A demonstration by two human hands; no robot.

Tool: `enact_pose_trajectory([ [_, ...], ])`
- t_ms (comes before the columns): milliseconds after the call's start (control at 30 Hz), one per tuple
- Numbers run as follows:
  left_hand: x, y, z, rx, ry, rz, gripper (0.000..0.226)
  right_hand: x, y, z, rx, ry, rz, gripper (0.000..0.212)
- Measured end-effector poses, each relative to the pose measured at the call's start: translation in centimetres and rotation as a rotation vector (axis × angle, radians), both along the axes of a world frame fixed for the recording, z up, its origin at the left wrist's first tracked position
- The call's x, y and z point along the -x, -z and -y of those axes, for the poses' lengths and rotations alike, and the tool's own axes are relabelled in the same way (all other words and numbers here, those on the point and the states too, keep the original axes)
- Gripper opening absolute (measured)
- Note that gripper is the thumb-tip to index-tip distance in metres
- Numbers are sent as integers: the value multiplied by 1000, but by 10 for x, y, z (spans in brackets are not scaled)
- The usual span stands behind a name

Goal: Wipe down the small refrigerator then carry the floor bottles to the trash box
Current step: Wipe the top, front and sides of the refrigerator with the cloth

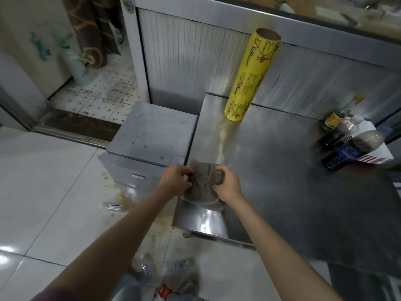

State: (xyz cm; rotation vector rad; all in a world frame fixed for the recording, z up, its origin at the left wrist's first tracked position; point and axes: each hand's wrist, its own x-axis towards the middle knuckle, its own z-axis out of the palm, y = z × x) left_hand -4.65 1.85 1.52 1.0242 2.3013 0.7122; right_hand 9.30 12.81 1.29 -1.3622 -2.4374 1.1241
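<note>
Grey-brown cloth [205, 183] bunched at the near left corner of the steel table [282, 181], overhanging its edge. Left hand [176, 181] grips the cloth's left side, fingers curled into the fabric; right hand [226, 184] clamps the right side, fingers pressed together. Small refrigerator [152, 135] stands just left of the table, top spotted. Clear plastic bottles [165, 272] lie on the tiled floor [54, 181] below, near the person. Yellow wrap roll [251, 77] upright at the table's back.

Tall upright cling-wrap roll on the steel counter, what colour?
Yellow cling-wrap roll, red and green print, brown cardboard core; head view.
</note>
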Motion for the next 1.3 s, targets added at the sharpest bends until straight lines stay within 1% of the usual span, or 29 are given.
enact_pose_trajectory([
  [100, 33, -2, 15, -15, -17, -15, 43, 34, -4, 9, -4, -9, -17, 56],
  [233, 86, -1, 33, -35, -34, 18, 42, 89, -4, 25, 33, -27, -43, 56],
  [367, 144, 5, 41, 2, -24, 31, 42, 145, 2, 35, 55, -17, -7, 52],
  [533, 215, 29, 42, 23, -63, 68, 40, 216, 25, 38, 88, 24, -5, 53],
  [667, 261, 55, 36, -24, -126, 138, 42, 268, 50, 33, 88, 43, 0, 53],
  [767, 287, 77, 33, -36, -144, 137, 43, 296, 69, 28, 92, 72, 56, 55],
  [900, 305, 105, 35, -28, -135, 186, 43, 314, 90, 29, 101, 71, 151, 54],
  [1000, 313, 118, 45, 4, -104, 191, 46, 313, 98, 38, 75, 79, 308, 69],
  [1100, 324, 121, 53, 58, -40, 120, 52, 311, 98, 45, -65, -1, 477, 76],
  [1167, 333, 122, 56, 82, -25, 106, 56, 313, 101, 48, -152, -108, 504, 78],
  [1233, 341, 123, 59, 114, -21, 108, 57, 315, 107, 53, -161, -233, 511, 80],
  [1300, 346, 126, 61, 146, -19, 90, 59, 315, 114, 57, -95, -300, 530, 80],
])
